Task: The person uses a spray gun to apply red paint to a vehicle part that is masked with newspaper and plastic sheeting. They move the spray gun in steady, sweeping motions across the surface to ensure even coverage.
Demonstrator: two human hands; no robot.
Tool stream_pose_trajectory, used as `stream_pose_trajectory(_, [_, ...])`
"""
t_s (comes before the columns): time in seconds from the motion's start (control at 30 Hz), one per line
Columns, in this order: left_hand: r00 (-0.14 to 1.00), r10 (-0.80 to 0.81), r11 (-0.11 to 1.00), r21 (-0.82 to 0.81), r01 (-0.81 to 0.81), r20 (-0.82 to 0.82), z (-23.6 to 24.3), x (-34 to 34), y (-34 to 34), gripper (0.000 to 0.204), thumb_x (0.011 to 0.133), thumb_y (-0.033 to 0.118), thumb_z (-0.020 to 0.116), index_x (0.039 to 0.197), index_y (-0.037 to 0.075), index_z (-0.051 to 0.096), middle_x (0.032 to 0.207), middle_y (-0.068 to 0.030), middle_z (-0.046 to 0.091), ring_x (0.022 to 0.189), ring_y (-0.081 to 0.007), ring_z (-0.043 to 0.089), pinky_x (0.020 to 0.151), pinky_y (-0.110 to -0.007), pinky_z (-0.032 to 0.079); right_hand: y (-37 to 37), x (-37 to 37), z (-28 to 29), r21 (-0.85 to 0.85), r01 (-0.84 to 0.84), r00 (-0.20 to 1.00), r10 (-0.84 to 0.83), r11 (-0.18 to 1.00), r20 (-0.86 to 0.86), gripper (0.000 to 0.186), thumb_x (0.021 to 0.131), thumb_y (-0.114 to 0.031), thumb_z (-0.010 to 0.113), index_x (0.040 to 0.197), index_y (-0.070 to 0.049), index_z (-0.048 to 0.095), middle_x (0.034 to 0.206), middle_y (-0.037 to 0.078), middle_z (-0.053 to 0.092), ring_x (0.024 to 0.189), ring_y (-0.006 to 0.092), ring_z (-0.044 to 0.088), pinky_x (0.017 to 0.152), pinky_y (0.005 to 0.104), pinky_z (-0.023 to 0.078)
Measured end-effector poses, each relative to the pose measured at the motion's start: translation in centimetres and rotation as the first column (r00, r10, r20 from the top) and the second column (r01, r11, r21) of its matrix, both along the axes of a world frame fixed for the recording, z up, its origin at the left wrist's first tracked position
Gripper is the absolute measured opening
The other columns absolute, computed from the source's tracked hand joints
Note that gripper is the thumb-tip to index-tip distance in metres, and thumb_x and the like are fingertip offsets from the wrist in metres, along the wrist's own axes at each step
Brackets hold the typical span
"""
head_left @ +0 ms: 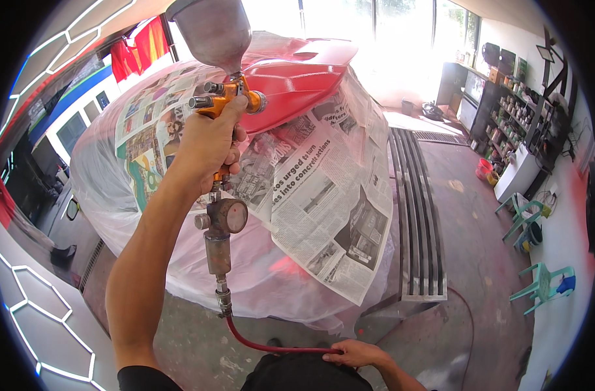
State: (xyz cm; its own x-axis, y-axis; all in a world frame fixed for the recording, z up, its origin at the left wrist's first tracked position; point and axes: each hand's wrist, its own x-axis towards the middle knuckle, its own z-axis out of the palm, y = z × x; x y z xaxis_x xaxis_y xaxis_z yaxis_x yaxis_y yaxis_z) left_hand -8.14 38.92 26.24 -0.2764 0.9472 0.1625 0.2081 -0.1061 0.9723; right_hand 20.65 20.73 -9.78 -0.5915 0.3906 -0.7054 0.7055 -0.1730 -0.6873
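Spray gun [222, 98] in left hand [203, 146] grip, right hand [356, 354] on hose [271, 347] (red), newspaper [323, 202] masking nearby

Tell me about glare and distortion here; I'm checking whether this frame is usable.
Head view: the windows behind the red panel are blown out white, washing over the plastic sheet nearby; fisheye bends the floor grate and wall lights toward the rim; the left hand on the spray gun and the right hand on the hose stay sharp.

Glossy red painted panel [291, 78], matt newsprint masking [323, 195], translucent plastic sheeting [108, 189], dull metal cup [212, 29].
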Motion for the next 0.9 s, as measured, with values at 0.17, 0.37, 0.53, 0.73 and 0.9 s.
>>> stream_pose_trajectory(0.17, [0.993, -0.115, 0.993, -0.009, 0.115, 0.005, 0.1, 2.3, -0.1, 0.040, 0.102, 0.046, 0.068, 0.099, 0.007, 0.059, 0.076, -0.0032, 0.058, 0.044, -0.0062, 0.043, 0.039, -0.026, 0.042, -0.6, 0.5, -0.5, -0.002, 0.033, 0.999, -0.033, 0.999, 0.008, 0.055, 0.101, -0.063, 0.062, 0.100, -0.008, 0.068, 0.082, 0.001, 0.062, 0.071, 0.0134, 0.062, 0.060, 0.0323, 0.054])
stream_pose_trajectory(0.37, [0.982, -0.186, 0.982, -0.013, 0.187, 0.041, -0.8, 1.6, -0.5, 0.040, 0.103, 0.045, 0.067, 0.100, 0.006, 0.059, 0.080, -0.0044, 0.059, 0.044, -0.0059, 0.042, 0.040, -0.026, 0.043, -0.7, 0.8, -1.4, 0.062, -0.008, 1.000, 0.010, 0.998, -0.023, 0.055, 0.101, -0.062, 0.062, 0.100, -0.007, 0.068, 0.080, 0.002, 0.062, 0.068, 0.0132, 0.060, 0.060, 0.0317, 0.053])
stream_pose_trajectory(0.53, [0.995, -0.076, 0.997, -0.001, 0.076, 0.066, -2.3, -0.6, -1.2, 0.039, 0.104, 0.043, 0.067, 0.102, 0.004, 0.060, 0.077, -0.0044, 0.057, 0.043, -0.0071, 0.043, 0.038, -0.027, 0.043, -0.4, 0.6, -1.1, -0.007, 0.003, 1.000, -0.003, 1.000, 0.029, 0.055, 0.101, -0.062, 0.062, 0.104, -0.007, 0.069, 0.082, 0.002, 0.063, 0.072, 0.0140, 0.064, 0.062, 0.0328, 0.055])
stream_pose_trajectory(0.73, [0.998, 0.026, 0.999, 0.023, -0.027, 0.055, -3.2, -3.7, -1.9, 0.038, 0.103, 0.044, 0.068, 0.101, 0.007, 0.060, 0.076, -0.0021, 0.058, 0.042, -0.0051, 0.042, 0.037, -0.026, 0.042, 0.0, 0.4, -1.4, 0.018, -0.012, 1.000, 0.012, 1.000, 0.020, 0.057, 0.100, -0.062, 0.060, 0.105, -0.007, 0.071, 0.087, 0.007, 0.069, 0.076, 0.0219, 0.070, 0.052, 0.0392, 0.059])
stream_pose_trajectory(0.9, [0.992, 0.118, 0.992, 0.041, -0.120, 0.045, -4.3, -5.7, -2.2, 0.037, 0.103, 0.043, 0.068, 0.103, 0.006, 0.061, 0.077, -0.0023, 0.059, 0.042, -0.0052, 0.044, 0.037, -0.026, 0.043, 0.7, 0.0, -1.2, -0.019, -0.051, 0.997, 0.052, 0.999, 0.054, 0.059, 0.100, -0.065, 0.062, 0.110, -0.007, 0.070, 0.092, 0.004, 0.067, 0.083, 0.0169, 0.068, 0.065, 0.0363, 0.062])
